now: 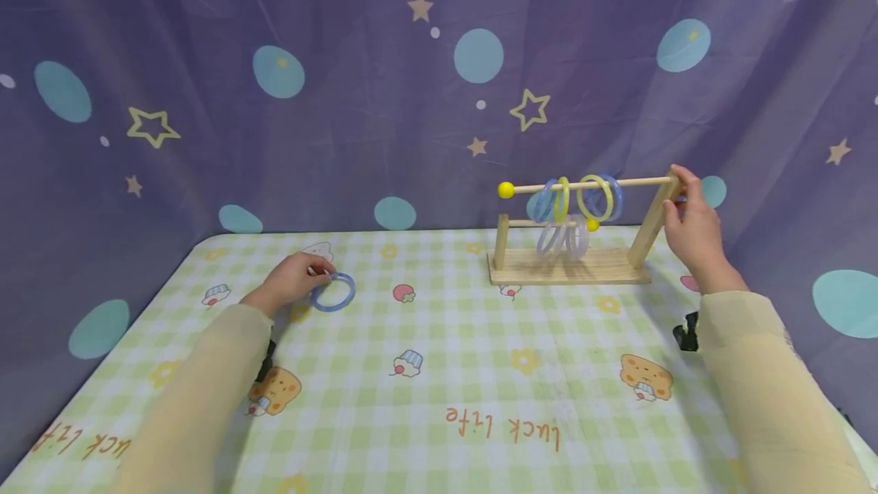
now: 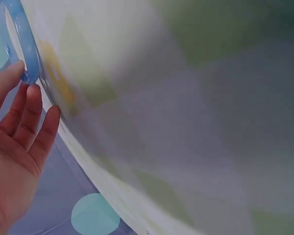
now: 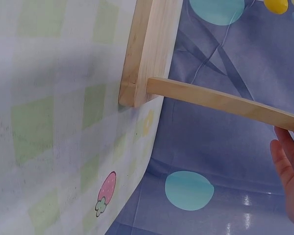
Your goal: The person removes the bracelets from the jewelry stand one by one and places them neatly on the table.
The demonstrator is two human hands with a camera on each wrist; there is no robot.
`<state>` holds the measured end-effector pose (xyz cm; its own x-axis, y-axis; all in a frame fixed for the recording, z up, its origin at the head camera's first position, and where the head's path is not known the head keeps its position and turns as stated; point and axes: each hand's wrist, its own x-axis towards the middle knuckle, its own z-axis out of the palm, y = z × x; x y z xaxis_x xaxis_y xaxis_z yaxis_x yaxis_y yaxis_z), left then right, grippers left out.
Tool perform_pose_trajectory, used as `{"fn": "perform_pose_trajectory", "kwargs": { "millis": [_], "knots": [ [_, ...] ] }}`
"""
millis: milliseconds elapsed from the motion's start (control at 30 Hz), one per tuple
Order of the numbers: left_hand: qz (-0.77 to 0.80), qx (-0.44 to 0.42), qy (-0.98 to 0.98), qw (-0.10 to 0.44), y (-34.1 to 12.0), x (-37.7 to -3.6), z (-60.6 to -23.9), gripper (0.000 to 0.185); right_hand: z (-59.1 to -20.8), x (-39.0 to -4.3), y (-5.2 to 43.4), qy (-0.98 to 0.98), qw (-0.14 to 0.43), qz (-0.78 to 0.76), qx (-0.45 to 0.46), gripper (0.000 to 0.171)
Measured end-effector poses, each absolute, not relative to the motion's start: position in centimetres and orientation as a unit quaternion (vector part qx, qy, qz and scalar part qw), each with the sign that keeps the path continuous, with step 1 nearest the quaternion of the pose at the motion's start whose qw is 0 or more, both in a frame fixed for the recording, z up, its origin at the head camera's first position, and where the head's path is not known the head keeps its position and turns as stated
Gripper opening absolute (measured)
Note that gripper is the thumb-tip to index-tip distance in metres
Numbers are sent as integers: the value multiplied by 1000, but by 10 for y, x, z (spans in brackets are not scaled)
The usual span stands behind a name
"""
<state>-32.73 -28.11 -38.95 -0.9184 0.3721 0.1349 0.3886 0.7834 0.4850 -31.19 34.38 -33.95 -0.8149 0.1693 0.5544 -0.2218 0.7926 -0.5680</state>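
My left hand (image 1: pixel 296 278) pinches a blue plastic ring (image 1: pixel 352 294) between thumb and fingertips, low over the left part of the table. In the left wrist view, that ring (image 2: pixel 31 49) shows at the upper left, its lower end at the thumb. At the right, my right hand (image 1: pixel 694 231) grips the top of the tall slanted post (image 1: pixel 650 226) of a wooden ring rack (image 1: pixel 610 271). Blue rings and yellow rings (image 1: pixel 562 200) hang on its upper rod (image 1: pixel 648 181). Several clear purplish rings (image 1: pixel 578 238) hang on the lower rod. In the right wrist view, fingers touch the post (image 3: pixel 220 100).
A checked green-and-white cloth (image 1: pixel 439 326) with printed cakes and flowers covers the table. Behind and along the sides hangs a purple curtain (image 1: pixel 357 120) with stars and teal dots. Yellow balls (image 1: pixel 506 190) cap the rod ends.
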Motion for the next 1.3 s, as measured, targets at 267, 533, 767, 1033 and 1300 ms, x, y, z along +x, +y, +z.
{"fn": "perform_pose_trajectory", "kwargs": {
  "millis": [267, 533, 767, 1033, 1300],
  "knots": [
    [-242, -174, -955, 5, -278, -329, -392, 12, -339, -312, 343, -896, 306, 323, 17, 56],
    [-238, -176, -955, 7, -278, -330, -394, 10, -338, -310, 342, -893, 309, 326, 20, 56],
    [-245, -165, -955, 7, -277, -330, -395, 10, -339, -311, 343, -893, 311, 324, 24, 55],
    [-259, -193, -945, 52, -270, -330, -395, 15, -340, -312, 343, -893, 311, 324, 22, 56],
    [-312, -217, -923, 65, -231, -320, -385, 19, -339, -311, 342, -894, 308, 325, 18, 56]
  ]
}}
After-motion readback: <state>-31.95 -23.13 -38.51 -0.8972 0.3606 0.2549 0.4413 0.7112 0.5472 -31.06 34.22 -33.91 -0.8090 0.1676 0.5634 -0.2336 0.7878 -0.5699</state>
